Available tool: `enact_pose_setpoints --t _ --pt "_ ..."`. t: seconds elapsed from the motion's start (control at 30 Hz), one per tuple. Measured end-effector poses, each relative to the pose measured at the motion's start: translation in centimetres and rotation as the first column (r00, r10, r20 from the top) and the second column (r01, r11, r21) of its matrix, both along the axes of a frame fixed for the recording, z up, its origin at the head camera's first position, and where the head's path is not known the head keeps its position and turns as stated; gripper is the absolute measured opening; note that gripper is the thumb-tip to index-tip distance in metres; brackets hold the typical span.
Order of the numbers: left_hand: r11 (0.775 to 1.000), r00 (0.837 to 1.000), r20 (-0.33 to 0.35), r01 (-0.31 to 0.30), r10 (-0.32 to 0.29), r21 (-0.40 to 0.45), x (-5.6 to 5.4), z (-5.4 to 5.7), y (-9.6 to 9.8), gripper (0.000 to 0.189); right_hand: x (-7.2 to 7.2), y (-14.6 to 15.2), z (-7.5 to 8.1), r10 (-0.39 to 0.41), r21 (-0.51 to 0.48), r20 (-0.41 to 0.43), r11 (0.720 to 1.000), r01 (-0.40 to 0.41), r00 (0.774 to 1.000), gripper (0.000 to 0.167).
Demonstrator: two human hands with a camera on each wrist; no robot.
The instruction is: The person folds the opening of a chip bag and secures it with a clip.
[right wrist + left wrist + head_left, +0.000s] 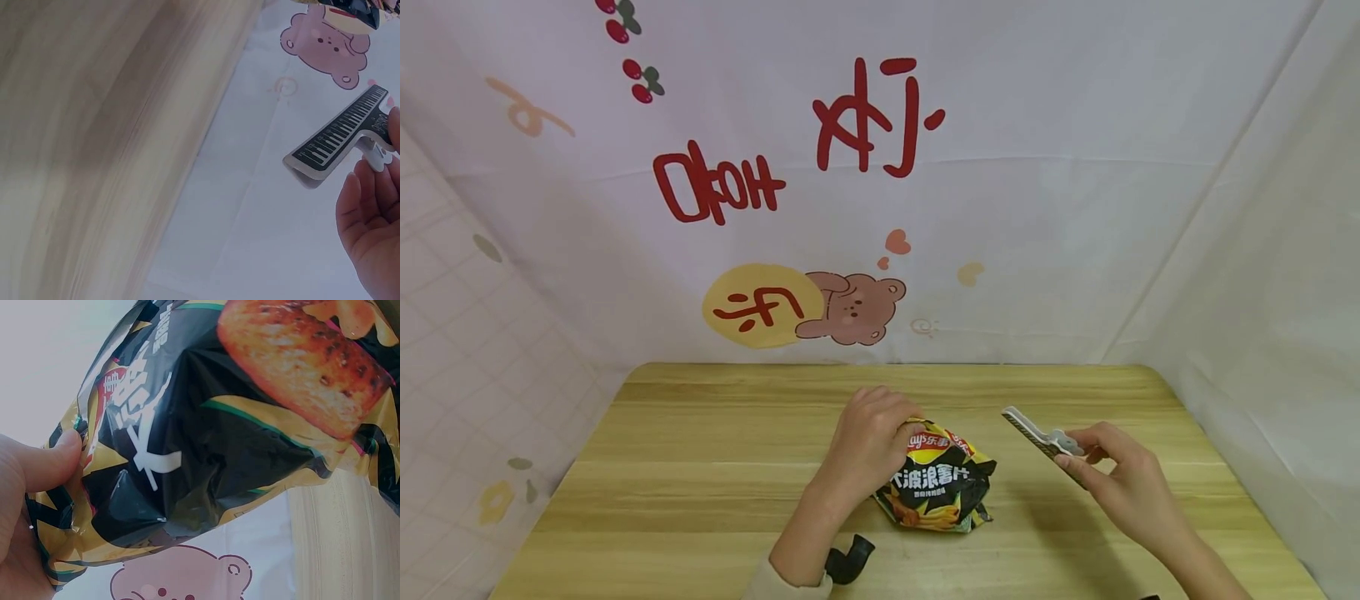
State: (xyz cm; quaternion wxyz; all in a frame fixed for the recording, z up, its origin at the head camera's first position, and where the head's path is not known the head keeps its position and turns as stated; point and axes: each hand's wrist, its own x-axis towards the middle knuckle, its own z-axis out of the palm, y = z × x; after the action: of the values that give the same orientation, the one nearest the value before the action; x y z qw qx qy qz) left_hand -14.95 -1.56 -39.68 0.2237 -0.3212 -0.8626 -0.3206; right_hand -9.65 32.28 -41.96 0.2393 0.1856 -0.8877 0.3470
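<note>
My left hand [874,433] grips the upper left edge of a black and yellow Lay's potato chip bag [934,492], its thumb across the front. In the left wrist view the bag [187,425] fills most of the picture, and its crumpled edge lies under the thumb. To the right, my right hand [1131,483] pinches the handles of a long clip [1037,433] between thumb and fingers, above the table and apart from the bag. A piano-key pattern runs along the clip [337,131] in the right wrist view.
A small black curved object [850,560] lies on the wooden table [715,467] beside my left wrist. White cloth walls [1037,208] with red lettering and a printed bear [859,310] stand behind the table and at its sides.
</note>
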Motion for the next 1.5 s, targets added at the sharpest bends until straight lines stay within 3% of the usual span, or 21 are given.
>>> enact_pose_setpoints --t 0.17,0.47,0.9,1.23,1.4,1.5 --pt "1.0 1.0 0.006 -0.004 0.004 -0.002 0.0 0.0 0.0 0.011 0.2 -0.3 -0.4 0.079 -0.008 -0.039 0.997 -0.079 0.996 0.051" --pt "1.0 1.0 0.013 -0.013 0.013 -0.007 0.0 0.0 0.0 0.011 0.7 -0.7 -0.7 0.188 0.015 -0.031 0.982 -0.188 0.982 0.054" --pt "1.0 1.0 -0.001 -0.005 0.005 -0.004 -0.1 0.0 0.1 0.009 0.6 -1.1 -0.6 0.212 0.074 -0.037 0.975 -0.209 0.977 0.057" --pt "1.0 1.0 0.004 -0.007 0.007 -0.008 0.1 0.1 0.0 0.01 -0.1 -1.8 -1.1 0.248 0.046 -0.044 0.968 -0.246 0.968 0.049" --pt "1.0 1.0 0.004 -0.007 0.007 -0.014 0.1 0.1 0.0 0.01 -0.4 -2.4 -0.7 0.248 0.039 -0.007 0.968 -0.248 0.969 0.032" --pt "1.0 1.0 0.005 -0.009 0.009 -0.016 0.1 0.1 0.1 0.01 -0.6 -2.8 -0.6 0.241 0.043 -0.009 0.97 -0.241 0.97 0.039"
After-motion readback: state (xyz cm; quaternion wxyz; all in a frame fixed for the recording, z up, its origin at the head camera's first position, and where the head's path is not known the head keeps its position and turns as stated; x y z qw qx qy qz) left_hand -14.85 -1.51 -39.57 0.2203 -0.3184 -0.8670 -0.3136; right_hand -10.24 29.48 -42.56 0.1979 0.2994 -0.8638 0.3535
